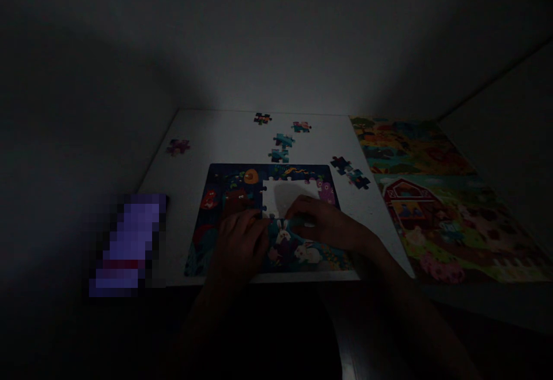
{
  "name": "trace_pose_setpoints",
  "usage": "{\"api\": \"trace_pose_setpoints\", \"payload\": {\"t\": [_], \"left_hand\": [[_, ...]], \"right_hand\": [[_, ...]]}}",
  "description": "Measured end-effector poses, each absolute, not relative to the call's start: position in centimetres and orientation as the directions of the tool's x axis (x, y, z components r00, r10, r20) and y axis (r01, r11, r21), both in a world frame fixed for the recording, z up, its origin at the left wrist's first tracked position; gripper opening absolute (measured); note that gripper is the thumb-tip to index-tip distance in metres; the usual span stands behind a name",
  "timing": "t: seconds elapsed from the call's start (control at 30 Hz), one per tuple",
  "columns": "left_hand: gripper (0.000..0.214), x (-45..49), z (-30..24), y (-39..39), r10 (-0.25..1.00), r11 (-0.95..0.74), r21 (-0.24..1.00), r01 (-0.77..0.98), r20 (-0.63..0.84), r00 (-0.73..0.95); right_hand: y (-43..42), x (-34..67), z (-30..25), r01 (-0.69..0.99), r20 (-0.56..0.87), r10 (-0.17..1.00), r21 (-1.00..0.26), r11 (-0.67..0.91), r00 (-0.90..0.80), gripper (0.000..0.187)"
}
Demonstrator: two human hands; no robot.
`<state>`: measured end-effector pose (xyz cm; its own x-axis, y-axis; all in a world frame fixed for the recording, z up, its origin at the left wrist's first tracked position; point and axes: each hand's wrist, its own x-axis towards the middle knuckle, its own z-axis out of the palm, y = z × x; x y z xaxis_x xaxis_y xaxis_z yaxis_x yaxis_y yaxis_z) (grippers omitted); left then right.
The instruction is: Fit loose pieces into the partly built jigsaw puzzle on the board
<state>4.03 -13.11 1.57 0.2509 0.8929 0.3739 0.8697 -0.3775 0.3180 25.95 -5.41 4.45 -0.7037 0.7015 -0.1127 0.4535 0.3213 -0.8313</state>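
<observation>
A dark forest-animal jigsaw puzzle (298,262) lies in front of me, with white rabbits along its lower part. Inside it is a white gap (272,193) edged by piece outlines. My left hand (242,240) rests on the puzzle, fingers stretched toward the gap's lower left corner. At the gap's lower edge, my right hand (317,219) has its fingers bent around a teal puzzle piece (296,220), partly hidden under them. The light is dim, so the fingertips are hard to make out.
Several loose pieces lie beyond the puzzle, among them a purple piece (178,147), a teal piece (284,140) and a dark piece (358,179). A farm picture (432,224) and another picture (401,144) lie at right. A blurred purple object (129,242) is at left.
</observation>
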Motion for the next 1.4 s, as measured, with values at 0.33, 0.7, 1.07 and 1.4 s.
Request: {"api": "trace_pose_setpoints", "payload": {"t": [0.33, 0.7, 1.07, 1.4], "left_hand": [[0.022, 3.87, 1.85, -13.25, 0.847, -0.484, 0.312, 0.818, 0.402, 0.348], [0.028, 3.78, 2.4, -13.34, 0.777, -0.604, 0.273, 0.748, 0.407, 0.479], [0.025, 3.79, 2.19, -13.36, 0.776, -0.613, 0.283, 0.737, 0.387, 0.498], [0.025, 3.79, 2.13, -13.6, 0.74, -0.654, 0.251, 0.713, 0.406, 0.536]], "right_hand": [[-5.46, 25.99, 4.5, 0.458, -0.065, 0.679, -0.785, 0.417, -0.731, 0.028], [-5.33, 26.04, 4.04, 0.457, -0.058, 0.649, -0.757, 0.467, -0.759, 0.03], [-5.33, 26.03, 3.87, 0.439, -0.042, 0.637, -0.76, 0.48, -0.77, 0.027], [-5.02, 25.66, 3.69, 0.427, -0.028, 0.653, -0.777, 0.462, -0.757, 0.021]]}}
